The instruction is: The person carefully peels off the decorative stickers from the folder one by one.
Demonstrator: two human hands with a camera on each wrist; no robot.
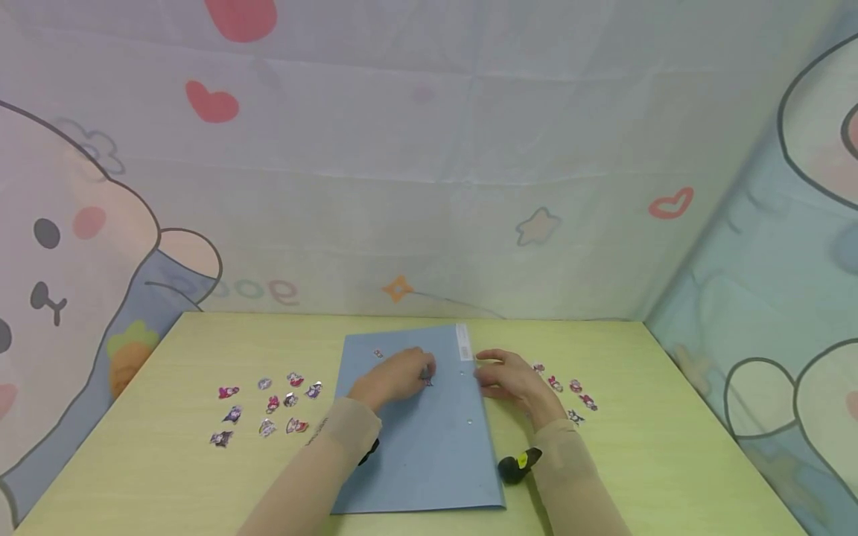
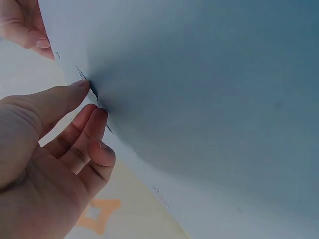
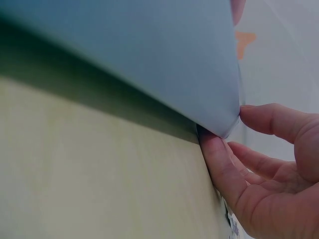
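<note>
A flat blue file folder (image 1: 429, 454) lies on the table, with a white label strip (image 1: 464, 342) at its top right. My left hand (image 1: 397, 376) reaches over it and pinches a small dark sticker (image 2: 93, 89) between thumb and fingertips, right at the folder's surface. Part of that sticker is hidden by the fingers. Another little sticker (image 1: 378, 353) sits near the folder's upper left. My right hand (image 1: 515, 381) is at the folder's right edge; in the right wrist view the thumb (image 3: 215, 149) and a finger hold that edge between them.
Left of the folder lie several loose cartoon stickers (image 1: 272, 404). More stickers (image 1: 575, 385) are scattered to the right, partly behind the right hand. A printed cloth (image 1: 429, 246) hangs behind the table (image 1: 167, 476) and along its sides.
</note>
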